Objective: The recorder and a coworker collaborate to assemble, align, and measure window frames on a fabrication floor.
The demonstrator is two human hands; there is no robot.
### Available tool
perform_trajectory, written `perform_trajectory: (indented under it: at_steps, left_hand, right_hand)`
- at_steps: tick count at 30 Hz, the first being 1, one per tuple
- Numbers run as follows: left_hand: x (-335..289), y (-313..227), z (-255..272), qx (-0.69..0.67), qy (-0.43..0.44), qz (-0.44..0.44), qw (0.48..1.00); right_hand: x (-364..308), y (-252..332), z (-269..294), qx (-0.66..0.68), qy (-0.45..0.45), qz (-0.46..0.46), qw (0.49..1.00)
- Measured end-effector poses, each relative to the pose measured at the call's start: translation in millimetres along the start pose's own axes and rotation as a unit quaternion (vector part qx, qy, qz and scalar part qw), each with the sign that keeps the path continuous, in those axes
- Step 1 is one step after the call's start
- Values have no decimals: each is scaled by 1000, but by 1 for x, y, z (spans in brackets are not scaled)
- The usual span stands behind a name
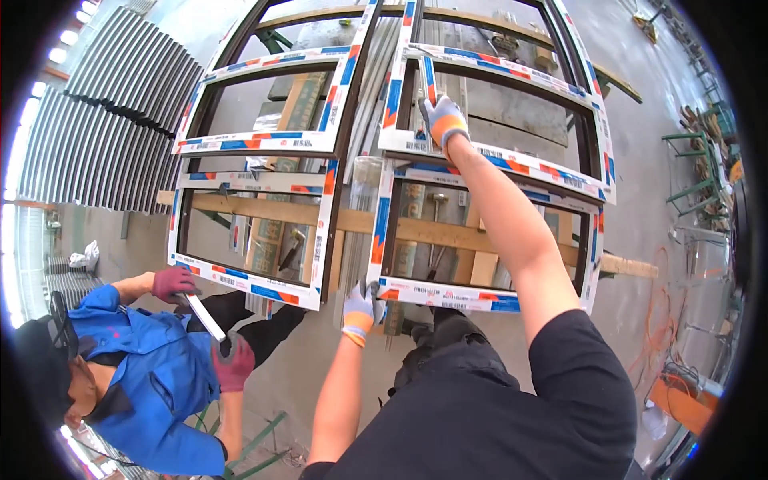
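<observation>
Two window frames with dark inner edges and white, blue and orange film lie on my right: a near one (448,294) and a far one (528,165) overlapping its back edge. My left hand (360,310), in a grey-white glove with an orange-yellow cuff, is closed at the near frame's front left corner. My right arm reaches across both frames. Gloved alike, my right hand (445,122) is closed round the lower end of a short film-covered strip (430,77), beside the far frame's left bar. The palm side of that hand is hidden.
On the left lie similar frames (240,280). Wooden beams (448,234) run under the frames. A co-worker in blue (160,352) with dark red gloves holds a white strip (206,317) close on my left. Stacked metal profiles (96,152) stand far left; hoses (660,320) lie right.
</observation>
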State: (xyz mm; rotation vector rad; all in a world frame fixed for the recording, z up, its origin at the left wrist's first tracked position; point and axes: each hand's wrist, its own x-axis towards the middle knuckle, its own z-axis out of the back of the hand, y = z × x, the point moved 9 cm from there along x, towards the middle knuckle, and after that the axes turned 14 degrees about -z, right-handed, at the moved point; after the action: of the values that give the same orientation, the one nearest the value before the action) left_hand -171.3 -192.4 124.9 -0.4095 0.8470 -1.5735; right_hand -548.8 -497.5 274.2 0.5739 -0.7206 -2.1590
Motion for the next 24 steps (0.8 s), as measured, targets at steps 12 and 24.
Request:
perform_trajectory:
  at_steps: [12, 24]
  left_hand:
    - [4, -26, 13, -71, 40, 65, 995]
    - [3, -32, 12, -125, 69, 96, 985]
  right_hand:
    - [73, 15, -103, 15, 70, -75, 995]
    - [60, 19, -99, 33, 94, -106, 989]
